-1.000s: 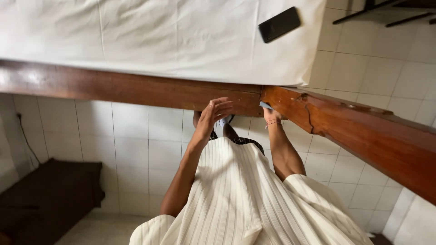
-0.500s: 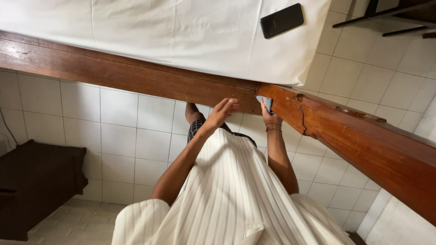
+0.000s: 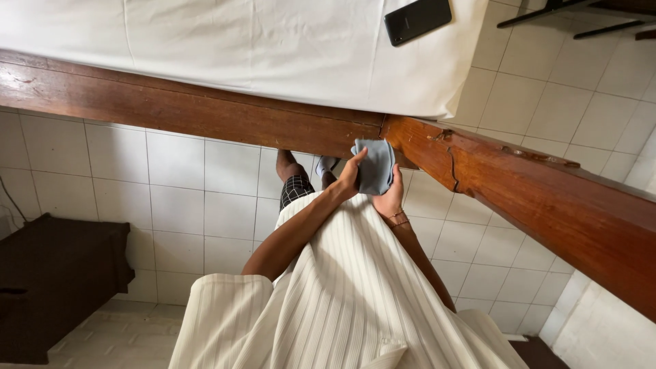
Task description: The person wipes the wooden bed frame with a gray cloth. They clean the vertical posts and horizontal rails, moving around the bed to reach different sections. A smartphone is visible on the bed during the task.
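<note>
A folded grey-blue cloth (image 3: pixel 375 166) is held between both hands at the corner of a brown wooden bed frame (image 3: pixel 205 113). My left hand (image 3: pixel 348 179) grips the cloth's left edge, thumb on its front. My right hand (image 3: pixel 391 199), with a thin bracelet at the wrist, holds the cloth from below and behind. The cloth's top edge touches the underside of the frame's corner joint. Both arms reach out over my white striped garment (image 3: pixel 348 301).
A white sheet (image 3: pixel 239 41) covers the mattress, and a black phone (image 3: pixel 418 19) lies on it near the corner. The frame's side rail (image 3: pixel 547 198) runs down to the right. White floor tiles (image 3: pixel 171 191) lie below, with a dark brown mat (image 3: pixel 58 280) at lower left.
The hands have drawn back a little from the frame's corner, and the grey-blue cloth, mostly hidden before, now shows fully between them. The view has shifted slightly.
</note>
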